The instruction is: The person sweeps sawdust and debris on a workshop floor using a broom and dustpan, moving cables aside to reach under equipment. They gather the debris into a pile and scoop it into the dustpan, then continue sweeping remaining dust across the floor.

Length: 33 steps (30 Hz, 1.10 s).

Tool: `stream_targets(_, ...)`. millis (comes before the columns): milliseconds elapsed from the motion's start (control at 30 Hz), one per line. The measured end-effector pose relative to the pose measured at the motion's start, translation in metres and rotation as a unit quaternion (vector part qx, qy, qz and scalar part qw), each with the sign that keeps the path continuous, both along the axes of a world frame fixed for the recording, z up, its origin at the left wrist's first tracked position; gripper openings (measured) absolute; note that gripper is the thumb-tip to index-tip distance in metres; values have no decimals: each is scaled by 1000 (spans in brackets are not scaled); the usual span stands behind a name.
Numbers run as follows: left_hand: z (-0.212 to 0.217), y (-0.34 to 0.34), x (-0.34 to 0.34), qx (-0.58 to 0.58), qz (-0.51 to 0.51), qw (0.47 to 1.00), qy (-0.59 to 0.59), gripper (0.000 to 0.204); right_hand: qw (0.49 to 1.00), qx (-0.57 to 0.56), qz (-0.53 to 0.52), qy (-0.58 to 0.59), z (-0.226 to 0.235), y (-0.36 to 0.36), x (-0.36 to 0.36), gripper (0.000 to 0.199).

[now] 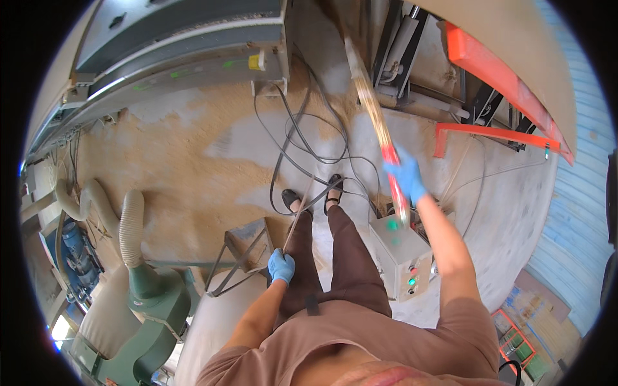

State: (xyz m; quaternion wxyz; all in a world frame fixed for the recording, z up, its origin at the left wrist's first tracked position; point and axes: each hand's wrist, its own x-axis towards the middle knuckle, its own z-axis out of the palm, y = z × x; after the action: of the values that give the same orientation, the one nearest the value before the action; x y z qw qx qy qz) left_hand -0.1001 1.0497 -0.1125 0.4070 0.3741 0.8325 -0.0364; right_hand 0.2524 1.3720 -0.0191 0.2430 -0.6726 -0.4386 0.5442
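Gloved in blue, my right hand [405, 174] is closed round the red-wrapped part of a long broom [370, 96]. The broom slants up and left from my grip, with its straw-coloured length blurred and its dark far end near the top edge. My left hand [281, 266], also in a blue glove, is closed on a thin light-brown stick [299, 215] that reaches up past my left shin. Beside that hand, to its left, stands an open metal scoop-like pan [248, 241] with a bar frame; I cannot tell whether the stick joins it.
Sawdust-like powder [187, 154] covers much of the floor. Black cables [299, 145] loop ahead of my feet. A grey control box [399, 257] stands at my right, an orange-railed lift [502, 83] at far right. Left are a green blower [151, 289] with hose and a long machine [187, 71].
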Motion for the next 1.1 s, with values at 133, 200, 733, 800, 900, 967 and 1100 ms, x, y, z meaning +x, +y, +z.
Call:
stream_targets(133, -15, 0, 30, 16, -49, 996, 66, 19, 993, -17, -44, 104, -125, 187, -12, 64)
stream_targets(200, -26, -5, 38, 42, -70, 992, 94, 18, 991, -52, -38, 118, -175, 266, -20, 53)
stream_targets(733, -16, 1, 48, -17, -37, 999, 21, 18, 879, -391, -209, 178, -72, -151, 46, 55)
stream_targets(800, -12, 1, 43, -35, -35, 999, 16, 19, 863, -420, -213, 181, -24, -181, 38, 62)
stream_targets(900, -7, 5, 38, -34, -38, 998, 29, 21, 881, -401, -183, 171, 27, -205, 33, 67)
stream_targets(967, -5, 11, 37, -23, -44, 998, 30, 21, 895, -362, -199, 169, 54, -223, 33, 69)
stream_targets(1100, -5, 31, 37, -6, -48, 999, 21, 22, 897, -348, -251, 107, 83, -262, 46, 74)
